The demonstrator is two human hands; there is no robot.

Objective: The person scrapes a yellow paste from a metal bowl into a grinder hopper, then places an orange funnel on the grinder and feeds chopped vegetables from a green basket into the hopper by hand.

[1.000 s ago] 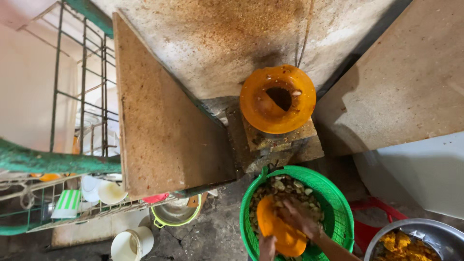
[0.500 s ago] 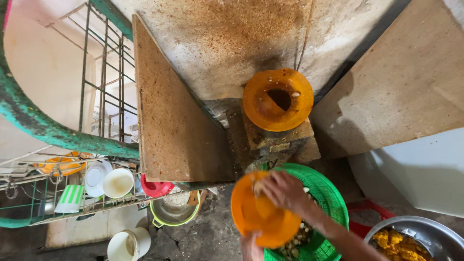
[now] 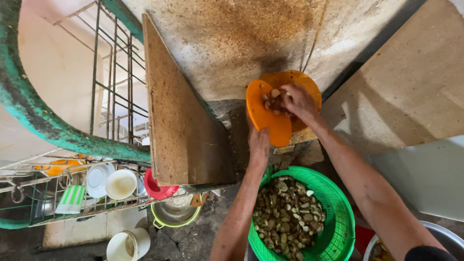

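Just above the centre of the frame, the left hand (image 3: 259, 145) grips the lower edge of an orange plate (image 3: 265, 113), fingers closed around it, and holds the plate tilted up against an orange funnel-like hopper (image 3: 302, 84) that sits behind it. The right hand (image 3: 296, 100) rests on the plate's upper face, its fingers curled together over a small heap of pale and brown chopped pieces (image 3: 273, 101) at the mouth of the hopper. Whether those fingers pinch any piece I cannot tell.

Below the hands, at the lower centre, stands a green plastic basket (image 3: 338, 217) filled with the same kind of chopped pieces. At the lower right corner the rim of a metal bowl (image 3: 449, 237) shows, with something yellow inside.

Left of the arms a brown board (image 3: 179, 121) leans upright. Further left, in the lower left of the frame, a wire rack (image 3: 53, 203) carries white cups, a red bowl (image 3: 157, 188) and a steel pot with a yellow-green rim (image 3: 175, 215). A curved green rail (image 3: 43, 125) crosses the left side.
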